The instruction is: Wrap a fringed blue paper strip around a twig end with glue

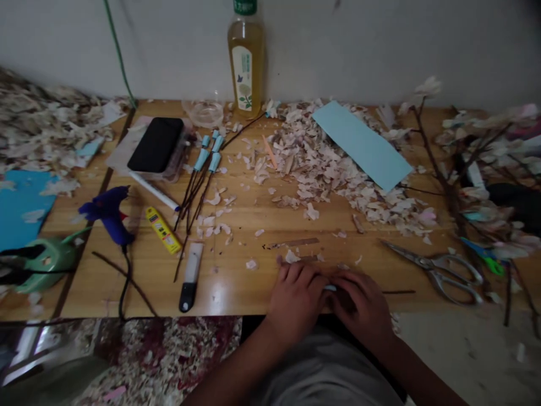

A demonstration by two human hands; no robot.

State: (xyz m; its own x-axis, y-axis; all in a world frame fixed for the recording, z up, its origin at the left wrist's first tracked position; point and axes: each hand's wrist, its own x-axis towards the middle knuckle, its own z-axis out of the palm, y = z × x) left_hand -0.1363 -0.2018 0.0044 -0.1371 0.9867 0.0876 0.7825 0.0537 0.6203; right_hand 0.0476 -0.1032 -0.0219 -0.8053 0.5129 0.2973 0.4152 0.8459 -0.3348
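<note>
Resting both my hands at the near edge of the wooden desk (253, 282), I have my left hand (296, 299) and right hand (361, 307) pressed close together, fingers curled down around a small pale piece (331, 288) between them; the view is dim, so I cannot tell just what it is, only that a sliver of it shows where my fingers meet. A thin dark stem (399, 292) lies on the desk just right of my right hand. Farther right lie metal scissors (439, 270). To my left, well apart, a utility knife (190, 277) lies beside a yellow glue tube (163, 229) and a blue glue gun (107, 214). Behind my hands spreads a heap of pale petal scraps (329, 169), with a light blue paper sheet (363, 144) on it.
</note>
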